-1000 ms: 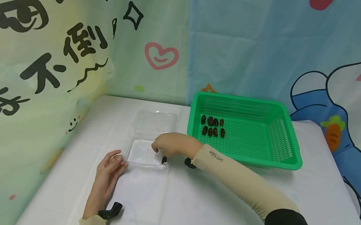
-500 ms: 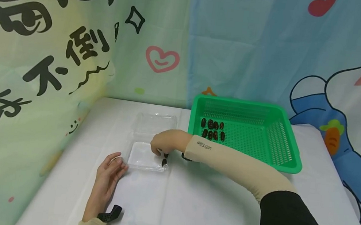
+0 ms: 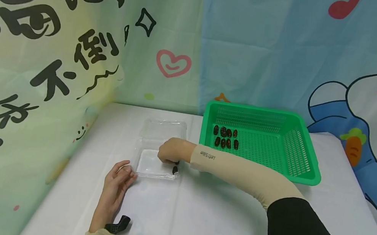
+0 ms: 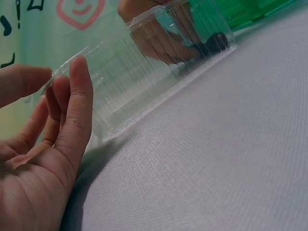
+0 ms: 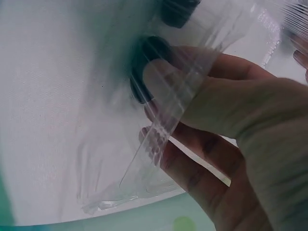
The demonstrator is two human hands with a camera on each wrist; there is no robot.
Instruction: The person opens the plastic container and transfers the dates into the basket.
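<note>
A clear plastic clamshell box (image 3: 147,163) lies with its lid (image 3: 163,128) folded back on the white table. At its near left corner, my left hand (image 3: 117,184) pinches the rim between thumb and fingers. My right hand (image 3: 174,150) reaches into the tray's right side from above. In the right wrist view its thumb and fingers hold a dark, oval date (image 5: 139,77) behind the clear wall, close over the bottom. Another date (image 3: 175,169) lies in the near right corner, also showing in the right wrist view as a dark piece (image 5: 178,12).
To the right stands a green perforated basket (image 3: 265,110), with two rows of dates (image 3: 223,131) in its left part. My right forearm (image 3: 238,167) passes in front of it. A printed cloth backdrop (image 3: 164,88) hangs behind and left of the table.
Inside the tray, my right hand has shifted slightly toward the back, uncovering a second dark date beside the corner one. My left hand has stayed at the box's corner.
</note>
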